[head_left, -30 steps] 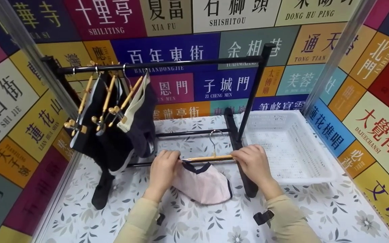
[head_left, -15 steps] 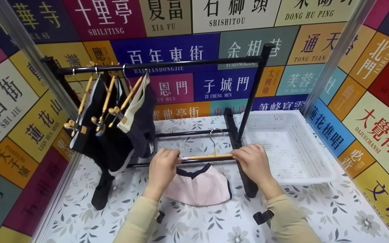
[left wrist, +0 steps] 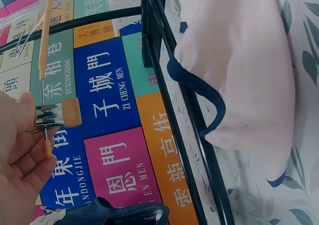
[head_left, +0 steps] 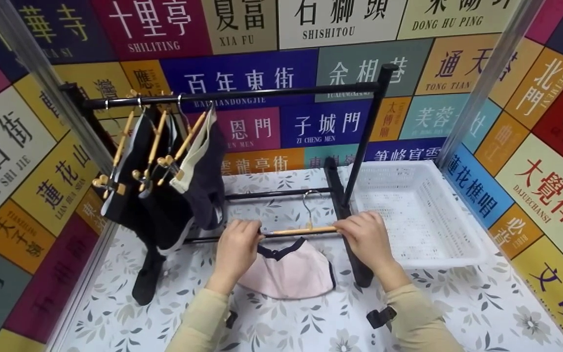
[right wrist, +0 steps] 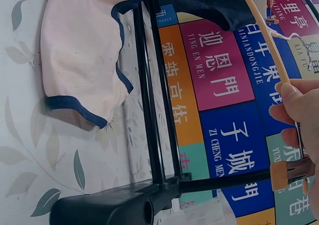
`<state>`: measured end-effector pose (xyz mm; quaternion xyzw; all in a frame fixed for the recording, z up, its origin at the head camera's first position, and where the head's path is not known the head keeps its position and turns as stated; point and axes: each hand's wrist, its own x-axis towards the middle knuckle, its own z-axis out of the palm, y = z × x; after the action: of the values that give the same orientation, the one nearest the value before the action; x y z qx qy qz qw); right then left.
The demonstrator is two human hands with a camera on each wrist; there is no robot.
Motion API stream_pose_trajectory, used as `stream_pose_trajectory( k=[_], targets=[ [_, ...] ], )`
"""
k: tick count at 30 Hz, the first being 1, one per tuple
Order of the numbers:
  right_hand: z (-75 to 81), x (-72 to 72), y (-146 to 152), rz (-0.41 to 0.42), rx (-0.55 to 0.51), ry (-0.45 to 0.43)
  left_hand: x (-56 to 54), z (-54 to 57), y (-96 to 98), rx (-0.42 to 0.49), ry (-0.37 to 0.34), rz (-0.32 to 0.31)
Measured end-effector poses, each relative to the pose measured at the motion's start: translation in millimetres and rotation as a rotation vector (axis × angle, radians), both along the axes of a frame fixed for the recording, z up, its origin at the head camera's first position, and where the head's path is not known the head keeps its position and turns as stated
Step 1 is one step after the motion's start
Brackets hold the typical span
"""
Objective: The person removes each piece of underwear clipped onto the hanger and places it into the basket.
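Both hands hold a wooden clip hanger (head_left: 318,229) level above the table, its metal hook upward. My left hand (head_left: 237,249) grips the left end, with thumb and fingers at a metal clip (left wrist: 52,114) that has wooden pads. My right hand (head_left: 367,239) pinches the right end of the bar, near the other clip (right wrist: 294,171). No cloth hangs between the clips. A pink garment with navy trim (head_left: 289,274) lies spread on the table below the hanger, near my left forearm.
A black rack (head_left: 281,91) stands in front. Dark garments (head_left: 164,210) hang from wooden clip hangers on its left side, along with a dark garment with a cream band (head_left: 205,186). A white plastic basket (head_left: 457,210) stands right of the rack on the floral tabletop (head_left: 306,327).
The pink garment's left side has dropped away from my left hand and spread out to the left. The hanger shifts only slightly; both hands keep their grip on it.
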<state>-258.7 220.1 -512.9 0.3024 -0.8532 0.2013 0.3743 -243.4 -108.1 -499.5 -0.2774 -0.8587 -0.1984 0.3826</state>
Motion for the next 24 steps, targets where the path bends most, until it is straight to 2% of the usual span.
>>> stream_pose_trajectory(
  k=[6, 17, 24],
  targets=[
    [-1.4, 1.1, 0.0, -0.004, -0.006, -0.016, 2.8, -1.6, 0.9, -0.013, 0.004, 0.017],
    [-5.8, 1.0, -0.7, 0.010, -0.028, 0.026, 3.2, -7.3, 3.3, -0.024, -0.020, 0.061],
    [-5.7, 1.0, -4.5, 0.015, -0.028, 0.027, 3.5, -5.5, 10.3, -0.050, -0.039, 0.051]
  ],
)
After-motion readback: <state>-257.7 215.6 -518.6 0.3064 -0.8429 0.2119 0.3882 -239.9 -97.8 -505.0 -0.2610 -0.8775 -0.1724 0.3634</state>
